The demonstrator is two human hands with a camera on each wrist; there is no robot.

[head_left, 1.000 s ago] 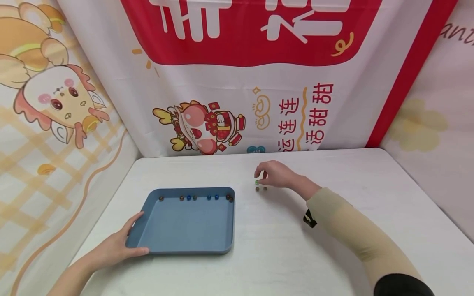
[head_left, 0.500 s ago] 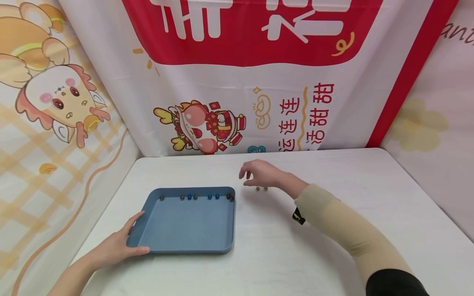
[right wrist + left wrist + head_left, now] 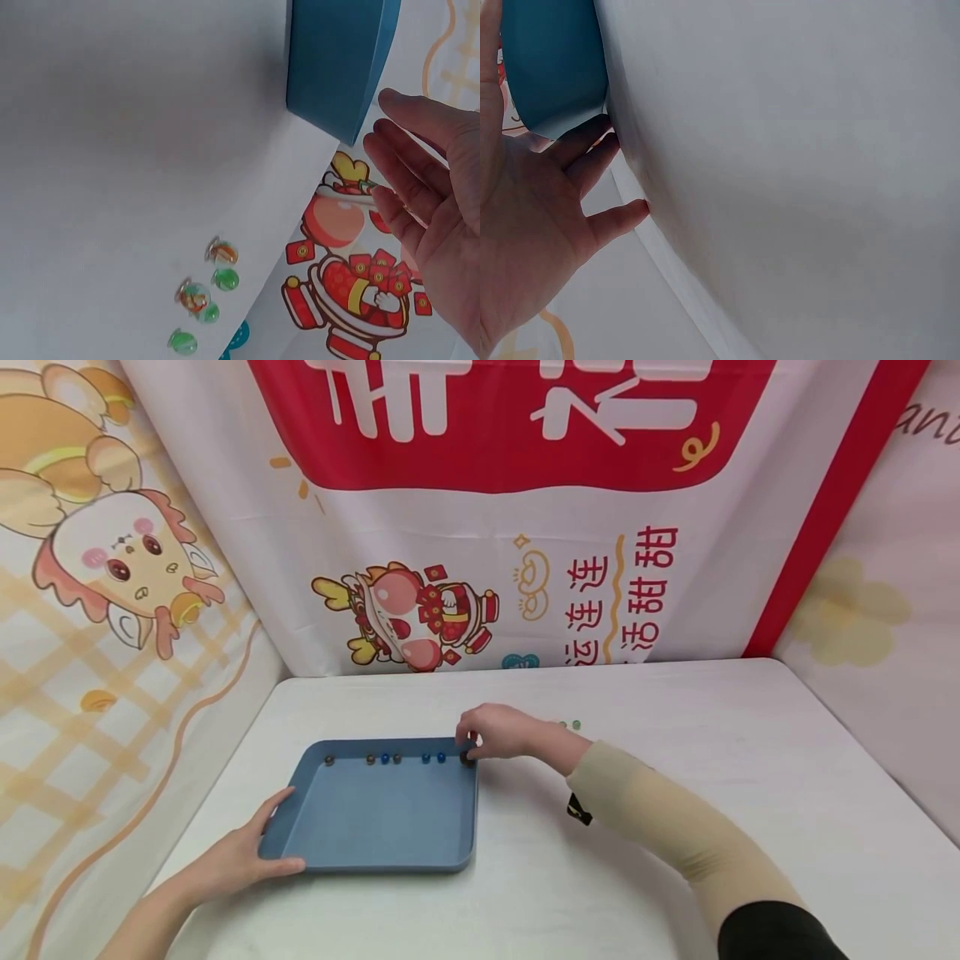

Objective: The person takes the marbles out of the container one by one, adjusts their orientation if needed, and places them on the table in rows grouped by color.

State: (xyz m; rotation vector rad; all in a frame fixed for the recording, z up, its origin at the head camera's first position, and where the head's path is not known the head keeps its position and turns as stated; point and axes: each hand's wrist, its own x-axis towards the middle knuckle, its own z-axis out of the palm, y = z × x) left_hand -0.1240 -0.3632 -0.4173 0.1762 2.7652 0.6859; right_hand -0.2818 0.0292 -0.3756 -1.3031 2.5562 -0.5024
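A shallow blue tray (image 3: 375, 827) lies on the white table, with brown and blue marbles in a row along its back wall. My left hand (image 3: 225, 864) rests spread at the tray's front left corner, thumb by the front wall and fingers by the left side. Over the back right corner is my right hand (image 3: 498, 731), its fingertips close to a dark brown marble (image 3: 467, 758). In the right wrist view, the thumb and fingers stand apart, and I see no marble between them. What lies behind the fingertips is partly hidden.
Several loose marbles lie on the table right of the tray: green ones, such as this green marble (image 3: 225, 280), and brown-streaked ones, such as this marble (image 3: 223, 253). My right arm hides some in the head view. A printed cloth (image 3: 435, 518) hangs behind the table.
My right hand has moved left and down, from beside the loose marbles to the tray's back right corner. Two green marbles now show behind the arm. The left hand and tray stay put.
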